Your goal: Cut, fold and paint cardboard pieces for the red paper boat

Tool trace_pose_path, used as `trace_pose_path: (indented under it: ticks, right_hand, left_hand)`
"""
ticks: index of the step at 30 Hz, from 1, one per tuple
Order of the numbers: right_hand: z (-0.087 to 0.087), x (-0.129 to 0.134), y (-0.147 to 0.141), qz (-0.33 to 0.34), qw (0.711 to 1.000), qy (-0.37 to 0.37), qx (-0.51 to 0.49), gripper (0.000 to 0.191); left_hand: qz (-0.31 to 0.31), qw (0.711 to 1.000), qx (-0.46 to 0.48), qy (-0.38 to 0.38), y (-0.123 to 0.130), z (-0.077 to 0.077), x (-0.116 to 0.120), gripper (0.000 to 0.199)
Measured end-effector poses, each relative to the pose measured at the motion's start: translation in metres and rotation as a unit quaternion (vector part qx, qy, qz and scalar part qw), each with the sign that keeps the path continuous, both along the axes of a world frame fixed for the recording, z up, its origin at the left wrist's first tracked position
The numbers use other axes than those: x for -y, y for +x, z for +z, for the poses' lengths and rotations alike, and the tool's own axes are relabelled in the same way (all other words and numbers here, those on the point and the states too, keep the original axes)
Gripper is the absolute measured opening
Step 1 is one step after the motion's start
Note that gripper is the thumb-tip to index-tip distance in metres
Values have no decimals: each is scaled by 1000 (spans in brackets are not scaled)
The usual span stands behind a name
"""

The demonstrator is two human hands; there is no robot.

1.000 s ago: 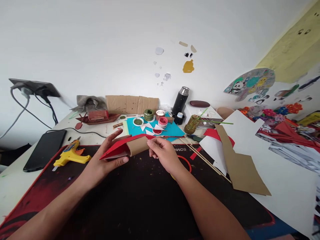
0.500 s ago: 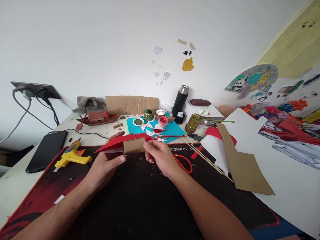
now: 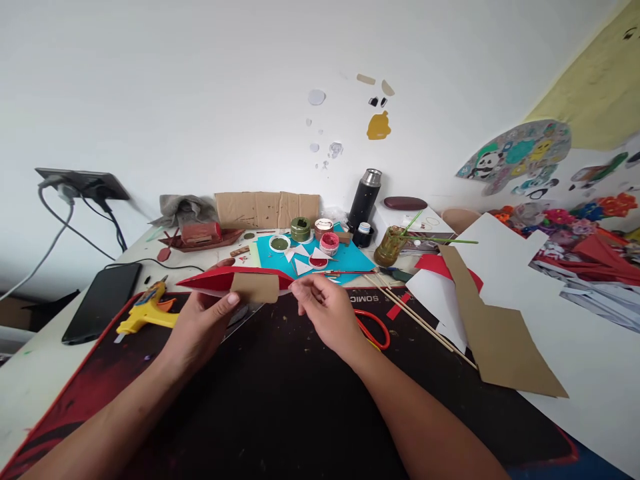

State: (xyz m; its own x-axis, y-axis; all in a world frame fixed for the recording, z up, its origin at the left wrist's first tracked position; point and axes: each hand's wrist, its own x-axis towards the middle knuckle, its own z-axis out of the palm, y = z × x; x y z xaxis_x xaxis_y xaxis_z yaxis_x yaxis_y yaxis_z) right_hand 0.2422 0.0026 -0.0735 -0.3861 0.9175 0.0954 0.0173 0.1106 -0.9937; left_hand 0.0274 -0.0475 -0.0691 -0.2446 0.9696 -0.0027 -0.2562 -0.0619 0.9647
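Observation:
My left hand grips a red card piece, pointed at its left end, from below and behind. Its thumb presses on a brown cardboard strip at the front of the red card. My right hand pinches the right tip of the same red card, fingertips together; what lies between them is partly hidden. Just right of that hand, red-handled scissors lie on the black mat, mostly covered by the wrist.
A yellow glue gun and a black phone lie at left. Paint pots stand on blue paper, near a black flask and a jar with brushes. Thin sticks and cut cardboard lie at right.
The red card has shifted left and turned in my left hand, so its cardboard strip shows flatter. My right hand has moved from the strip to the card's right tip. The view has shifted slightly.

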Motion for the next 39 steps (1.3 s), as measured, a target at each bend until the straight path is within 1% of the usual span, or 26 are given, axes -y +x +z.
trace_pose_path:
  ticks: [3, 5, 8, 11, 13, 15, 17, 19, 21, 25, 31, 39]
  right_hand:
    - [4, -2, 6, -51, 997, 52, -1, 40]
    - [6, -3, 8, -57, 996, 69, -2, 39]
    - [4, -3, 7, -16, 998, 62, 1, 47]
    - [-2, 1, 2, 56, 998, 8, -1, 57]
    - [-6, 4, -1, 100, 995, -17, -3, 58]
    - [-8, 6, -3, 125, 992, -27, -3, 58]
    - [-8, 6, -4, 122, 992, -37, -2, 59]
    - [-7, 5, -5, 104, 993, -55, -2, 58]
    - [-6, 5, -6, 96, 992, -79, -3, 56]
    - [-9, 7, -8, 111, 987, -111, -14, 61]
    - [-9, 9, -9, 122, 985, -117, -21, 64]
    - [-10, 9, -8, 127, 985, -114, -25, 62]
  left_hand:
    - [-17, 1000, 8, -3, -8, 0, -2, 95]
    - [-35, 999, 12, -12, -12, -2, -2, 98]
    - [-74, 997, -1, -33, -16, -5, 0, 106]
    - [-98, 994, -25, -49, -15, -5, 1, 114]
    - [-86, 994, -30, -56, -11, -4, -1, 113]
    - [-73, 996, -20, -54, -7, -2, -3, 110]
    - [-74, 996, -1, -49, -2, -2, -3, 105]
    - [-80, 996, 11, -48, 3, -2, -2, 101]
    - [-78, 996, 5, -52, 7, -3, -1, 96]
    - [-70, 996, -18, -57, 11, -5, 1, 87]
    - [-65, 996, -13, -55, 10, -3, 0, 86]
    - [-71, 996, 10, -58, 10, -2, 0, 81]
